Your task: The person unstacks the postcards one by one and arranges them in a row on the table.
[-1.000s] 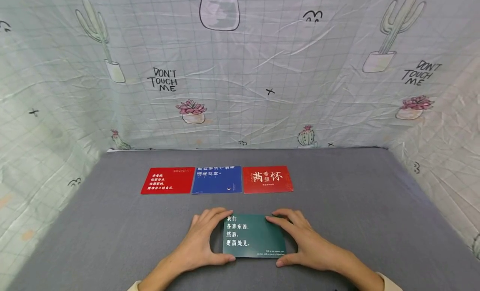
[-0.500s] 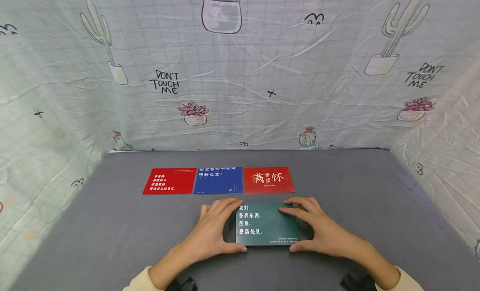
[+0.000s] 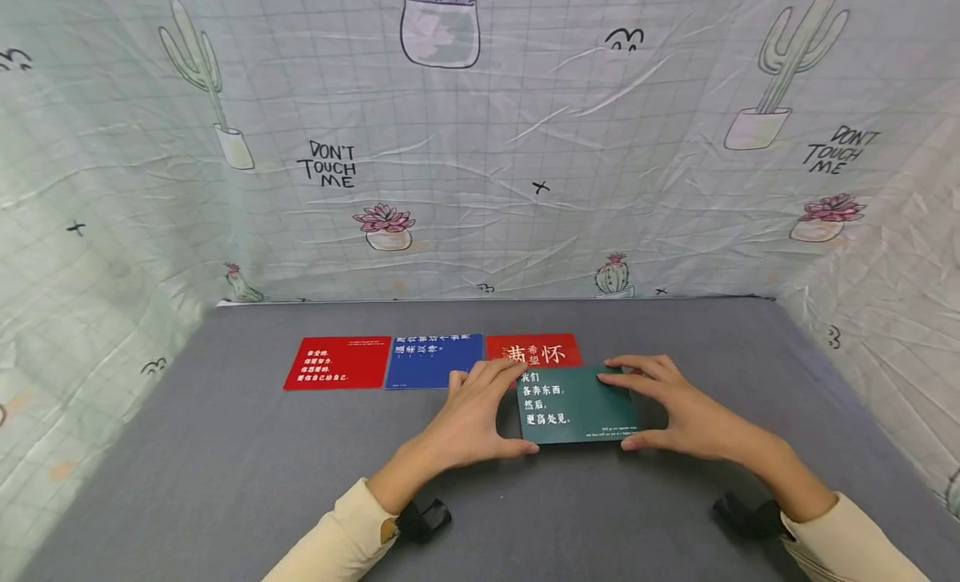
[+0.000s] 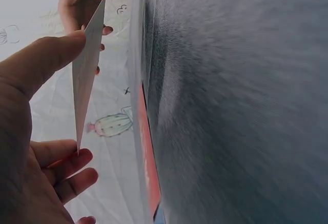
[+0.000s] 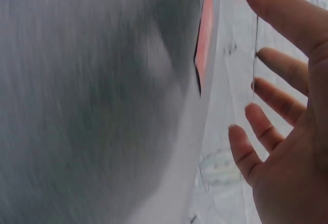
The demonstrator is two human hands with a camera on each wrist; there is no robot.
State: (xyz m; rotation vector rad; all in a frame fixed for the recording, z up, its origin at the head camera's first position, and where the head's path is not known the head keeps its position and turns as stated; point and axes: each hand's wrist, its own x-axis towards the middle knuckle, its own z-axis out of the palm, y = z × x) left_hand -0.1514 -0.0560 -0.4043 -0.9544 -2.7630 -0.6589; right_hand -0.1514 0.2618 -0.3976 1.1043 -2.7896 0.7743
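A green card (image 3: 577,428) with white lettering is held between both hands, raised off the grey table. My left hand (image 3: 472,415) pinches its left end, thumb at the near edge and fingers at the far edge. At the right end, my right hand (image 3: 693,411) grips it the same way. The left wrist view catches the card (image 4: 88,73) nearly edge-on, apart from the tabletop. Behind it in the head view lies a red card (image 3: 553,348) with large characters, its lower part covered by the green card and left fingers.
A blue card (image 3: 427,367) lies left of the partly covered red one, with another red card (image 3: 337,363) further left, all in a row. The grey tabletop (image 3: 225,482) meets a cactus-print cloth (image 3: 480,148) at the back and sides.
Both hands have carried the green card away from the body and to the right, until it overlaps the right-hand red card in the head view. The row of cards stays put.
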